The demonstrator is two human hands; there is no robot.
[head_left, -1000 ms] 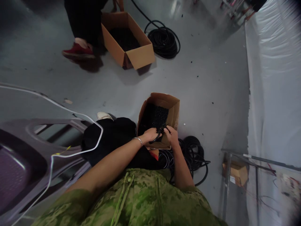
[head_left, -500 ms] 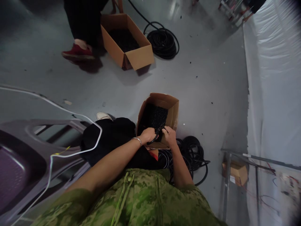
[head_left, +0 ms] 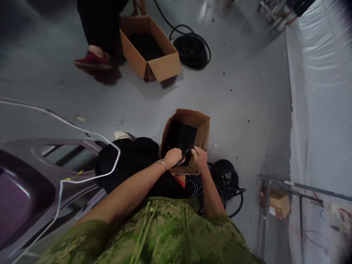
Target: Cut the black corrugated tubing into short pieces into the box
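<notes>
Black hose [head_left: 188,150] spans the left hand [head_left: 173,157] and right hand [head_left: 200,157], fingers of both curled around it, above the near box [head_left: 202,132], left of a near coil [head_left: 226,171].

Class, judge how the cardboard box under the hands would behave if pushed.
The cardboard box would probably flex, since its walls look bowed. The black pieces lying low inside likely add weight, so it may slide sooner than tip.
</notes>
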